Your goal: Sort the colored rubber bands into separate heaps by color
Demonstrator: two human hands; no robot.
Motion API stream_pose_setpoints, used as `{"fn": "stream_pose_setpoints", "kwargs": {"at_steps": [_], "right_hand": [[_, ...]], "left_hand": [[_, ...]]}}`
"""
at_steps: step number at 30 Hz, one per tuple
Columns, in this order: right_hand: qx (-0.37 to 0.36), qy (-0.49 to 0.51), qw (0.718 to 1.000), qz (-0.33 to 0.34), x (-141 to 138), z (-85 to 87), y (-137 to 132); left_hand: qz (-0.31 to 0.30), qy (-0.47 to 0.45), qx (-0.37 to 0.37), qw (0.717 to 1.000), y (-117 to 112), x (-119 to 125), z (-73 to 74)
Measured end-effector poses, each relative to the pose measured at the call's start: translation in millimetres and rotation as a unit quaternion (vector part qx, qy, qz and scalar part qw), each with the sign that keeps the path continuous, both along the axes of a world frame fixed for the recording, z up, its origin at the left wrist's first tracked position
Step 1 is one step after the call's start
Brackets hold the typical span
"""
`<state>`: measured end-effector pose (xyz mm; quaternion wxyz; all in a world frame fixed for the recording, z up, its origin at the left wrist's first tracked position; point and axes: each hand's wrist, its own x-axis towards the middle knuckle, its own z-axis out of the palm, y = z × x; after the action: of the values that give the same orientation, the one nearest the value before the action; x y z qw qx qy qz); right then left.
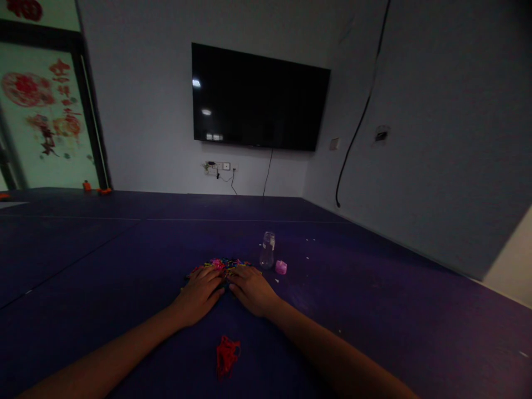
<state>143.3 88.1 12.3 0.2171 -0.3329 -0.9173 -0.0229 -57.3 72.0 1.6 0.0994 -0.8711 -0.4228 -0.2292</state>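
Observation:
A heap of thin, multicoloured bands (226, 265), which look like small rubber bands, lies on the purple surface (137, 260). My left hand (201, 293) rests palm down on the heap's left side, fingers stretched forward. On the right side, my right hand (251, 288) lies over the bands in the same way, its fingers pointing inward. The two hands nearly meet at the thumbs, and bands under the palms are hidden. Nearer to me, between my forearms, sits a small clump of red bands (226, 355). Just beyond my right hand stands a clear bottle (267, 250), with a pink cap (281, 267) beside it.
Small white scraps (307, 257) are scattered to the right of the bottle. A large dark television (260, 100) hangs on the far wall, with sockets and cords below it. A black cable (359, 124) hangs down the right wall. Small orange objects (87, 185) stand by the door at far left.

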Motion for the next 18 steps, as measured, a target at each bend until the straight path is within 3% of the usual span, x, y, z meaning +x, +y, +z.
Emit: {"fn": "stream_pose_setpoints", "kwargs": {"at_steps": [18], "right_hand": [[-0.001, -0.006, 1.000, 0.002, -0.3, 1.4, -0.3]], "left_hand": [[0.010, -0.009, -0.023, 1.000, 2.4, -1.8, -2.7]]}}
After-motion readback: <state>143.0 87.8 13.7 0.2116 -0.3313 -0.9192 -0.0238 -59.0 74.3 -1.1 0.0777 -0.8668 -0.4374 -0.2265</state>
